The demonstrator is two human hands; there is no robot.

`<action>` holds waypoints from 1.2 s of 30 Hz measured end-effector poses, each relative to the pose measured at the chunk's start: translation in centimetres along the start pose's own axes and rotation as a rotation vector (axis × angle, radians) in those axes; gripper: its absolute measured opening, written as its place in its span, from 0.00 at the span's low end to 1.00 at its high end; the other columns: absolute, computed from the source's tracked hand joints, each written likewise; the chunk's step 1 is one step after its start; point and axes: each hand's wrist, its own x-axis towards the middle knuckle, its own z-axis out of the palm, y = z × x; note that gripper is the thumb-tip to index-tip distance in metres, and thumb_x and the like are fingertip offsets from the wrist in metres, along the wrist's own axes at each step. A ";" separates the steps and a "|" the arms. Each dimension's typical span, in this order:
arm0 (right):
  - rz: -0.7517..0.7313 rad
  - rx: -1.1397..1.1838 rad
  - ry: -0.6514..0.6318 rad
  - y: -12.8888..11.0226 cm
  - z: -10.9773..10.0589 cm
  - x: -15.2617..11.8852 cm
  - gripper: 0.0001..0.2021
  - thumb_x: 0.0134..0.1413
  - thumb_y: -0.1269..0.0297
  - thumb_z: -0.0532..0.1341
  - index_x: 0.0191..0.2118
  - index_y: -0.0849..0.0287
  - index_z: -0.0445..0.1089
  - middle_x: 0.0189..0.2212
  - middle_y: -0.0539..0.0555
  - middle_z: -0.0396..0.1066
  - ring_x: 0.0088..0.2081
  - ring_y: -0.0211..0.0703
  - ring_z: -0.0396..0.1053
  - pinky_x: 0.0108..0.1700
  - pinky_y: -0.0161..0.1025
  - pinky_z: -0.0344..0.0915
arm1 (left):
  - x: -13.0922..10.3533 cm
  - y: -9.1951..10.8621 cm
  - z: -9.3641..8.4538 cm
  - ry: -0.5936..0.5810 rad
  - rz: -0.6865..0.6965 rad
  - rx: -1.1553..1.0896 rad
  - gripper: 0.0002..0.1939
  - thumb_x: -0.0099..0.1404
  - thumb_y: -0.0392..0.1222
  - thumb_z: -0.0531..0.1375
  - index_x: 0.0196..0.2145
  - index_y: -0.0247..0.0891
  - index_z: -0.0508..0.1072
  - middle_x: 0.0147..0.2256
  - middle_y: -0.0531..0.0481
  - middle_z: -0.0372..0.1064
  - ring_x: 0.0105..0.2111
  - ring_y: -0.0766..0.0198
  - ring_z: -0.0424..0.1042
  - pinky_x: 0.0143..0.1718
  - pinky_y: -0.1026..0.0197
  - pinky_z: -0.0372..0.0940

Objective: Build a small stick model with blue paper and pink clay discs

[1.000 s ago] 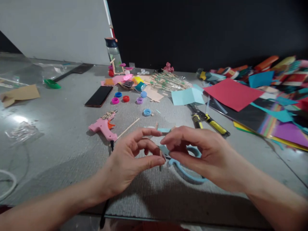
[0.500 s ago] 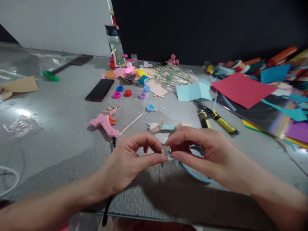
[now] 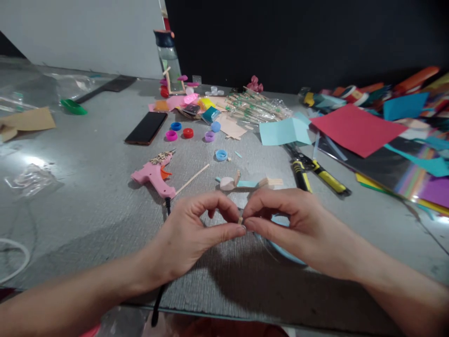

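Between the thumb and forefinger of my left hand [image 3: 196, 234] is a tiny pale wooden piece [image 3: 240, 220]. My right hand [image 3: 291, 222] meets it there, thumb and fingertips pinched together; whatever they grip is hidden or too small to name. Partly covered by the right hand is a light blue ring-shaped item [image 3: 286, 250] on the table. Just beyond my fingers lie a light blue paper strip [image 3: 246, 184], a pale round piece [image 3: 227, 183] and short wooden sticks [image 3: 271, 181]. A pink glue gun [image 3: 154, 177] rests left of them beside a thin wooden stick [image 3: 192, 179].
Yellow-and-black pliers [image 3: 315, 173] lie to the right, near red paper [image 3: 358, 128] and coloured sheets. Farther back are a phone [image 3: 146, 128], several bottle caps [image 3: 188, 133], a bag of sticks [image 3: 257, 106] and a water bottle [image 3: 168, 58]. The glue gun's cord [image 3: 159, 299] crosses the front edge.
My right hand's fingertips have closed together and moved left to meet the left fingertips. The left hand keeps its pinch on the small wooden piece.
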 end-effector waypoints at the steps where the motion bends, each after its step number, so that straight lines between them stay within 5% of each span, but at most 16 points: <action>1: 0.006 0.007 -0.003 0.0 0.0 0.0 0.07 0.62 0.69 0.61 0.32 0.56 0.73 0.26 0.47 0.71 0.28 0.35 0.66 0.29 0.33 0.61 | 0.0 0.0 0.0 0.001 0.000 0.012 0.05 0.60 0.38 0.70 0.30 0.41 0.77 0.29 0.58 0.74 0.32 0.68 0.70 0.39 0.64 0.62; 19: 0.137 0.213 0.020 0.9 0.4 0.0 0.08 0.64 0.66 0.62 0.32 0.59 0.71 0.27 0.46 0.64 0.28 0.33 0.58 0.28 0.33 0.55 | -0.3 0.7 -0.4 -0.026 0.012 0.197 0.07 0.63 0.42 0.69 0.39 0.43 0.77 0.35 0.60 0.75 0.38 0.68 0.71 0.43 0.66 0.62; 29: 0.200 0.343 -0.084 1.1 0.2 0.4 0.15 0.67 0.61 0.59 0.28 0.59 0.69 0.22 0.47 0.65 0.24 0.32 0.60 0.27 0.32 0.57 | 0.1 -0.1 -0.7 -0.060 -0.104 0.007 0.05 0.64 0.43 0.67 0.35 0.39 0.78 0.32 0.55 0.75 0.35 0.66 0.70 0.39 0.62 0.62; 36: 0.193 0.488 -0.071 1.8 0.4 0.5 0.04 0.58 0.66 0.67 0.37 0.58 0.72 0.26 0.46 0.67 0.27 0.32 0.64 0.27 0.31 0.59 | 0.7 0.0 -0.6 -0.072 -0.150 -0.208 0.03 0.61 0.37 0.69 0.32 0.39 0.78 0.30 0.57 0.74 0.33 0.70 0.69 0.37 0.65 0.61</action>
